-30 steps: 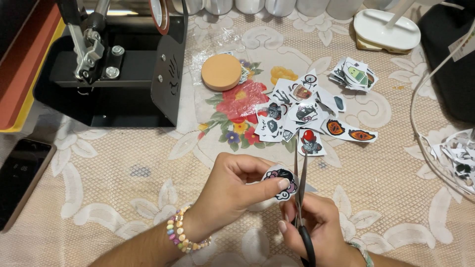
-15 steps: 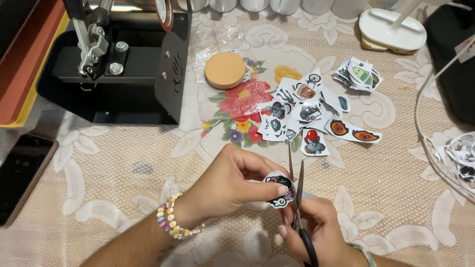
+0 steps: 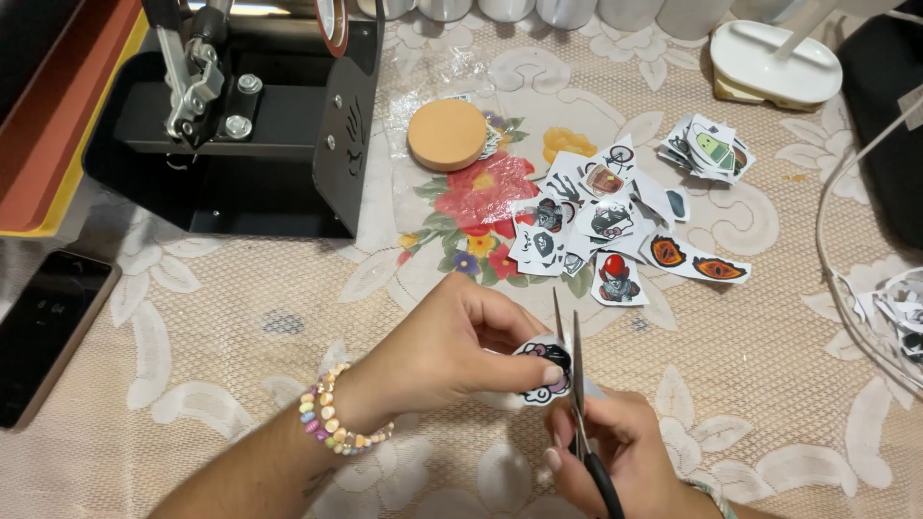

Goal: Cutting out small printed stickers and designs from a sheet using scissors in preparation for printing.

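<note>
The left hand (image 3: 452, 348) pinches a small printed paper cut-out with a dark round figure and pink trim (image 3: 544, 370) between thumb and fingertips, clamped on its left edge, low over the cream lace-patterned tablecloth (image 3: 231, 384). The cut-out sticks out to the right of that pinch, right against the blades. The right hand (image 3: 615, 452) is closed around the black handles of a pair of steel scissors (image 3: 575, 384), whose 2 blades point away from the person, slightly apart, with the cut-out's right edge between them. A beaded bracelet of pastel and shell-coloured beads (image 3: 332, 423) circles the left wrist.

Further up the cloth, well apart from the hands, lies a scattered heap of printed paper cut-outs (image 3: 615, 226), and beside it a round orange foam disc (image 3: 447, 135). A black metal press machine (image 3: 240, 125) stands at the upper left, and a dark smartphone (image 3: 43, 332) lies near the left edge.
</note>
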